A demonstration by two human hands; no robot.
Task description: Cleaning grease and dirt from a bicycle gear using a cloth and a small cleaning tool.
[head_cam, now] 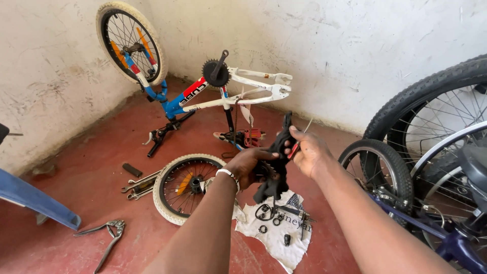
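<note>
Head camera looks down at two bare hands. Left hand (248, 165) grips a black bicycle part (276, 162) by its bulky lower body; right hand (307, 152) pinches its upper end together with a small red-handled tool (293, 150). It looks rigid, light and probably greasy, best held by the body. Below the hands, small rings lie on a white cloth (276, 236); left of them, a loose wheel (185, 185).

The black greasy bicycle part (276, 162) is half buried in the left hand (248, 165) and right hand (307, 152), its shape unreadable. The small black rings and bolts on the white printed cloth (274, 238) are too tiny to identify. The large black-tyred wheels (431, 101) and the blue plastic object (30, 200) run off the edges.
</note>
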